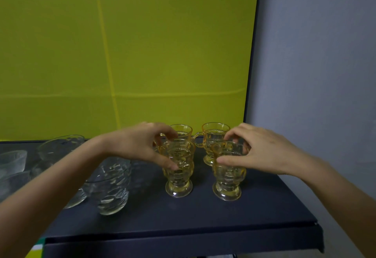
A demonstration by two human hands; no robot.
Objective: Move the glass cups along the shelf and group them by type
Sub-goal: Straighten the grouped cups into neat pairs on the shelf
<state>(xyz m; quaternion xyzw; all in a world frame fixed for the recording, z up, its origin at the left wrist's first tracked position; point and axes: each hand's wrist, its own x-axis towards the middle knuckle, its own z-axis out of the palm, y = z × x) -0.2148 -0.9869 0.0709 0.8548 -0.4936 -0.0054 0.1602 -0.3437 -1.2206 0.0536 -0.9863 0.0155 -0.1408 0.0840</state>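
Several amber footed glass cups stand in a square at the right end of the dark shelf (pixel 264 211). My left hand (pixel 140 145) grips the front-left amber cup (pixel 179 174) around its upper body. My right hand (pixel 262 151) grips the front-right amber cup (pixel 227 178) the same way. Both cups rest on the shelf. Behind them stand the back-left amber cup (pixel 183 131) and the back-right amber cup (pixel 213 135), handles showing. Several clear glass bowls sit to the left, the nearest clear bowl (pixel 112 186) under my left forearm.
A yellow-green panel (pixel 122 54) backs the shelf. A grey wall (pixel 315 64) lies to the right. The shelf's front edge (pixel 183 237) runs just below the cups, and its right edge ends close to the front-right cup. More clear bowls (pixel 61 147) crowd the far left.
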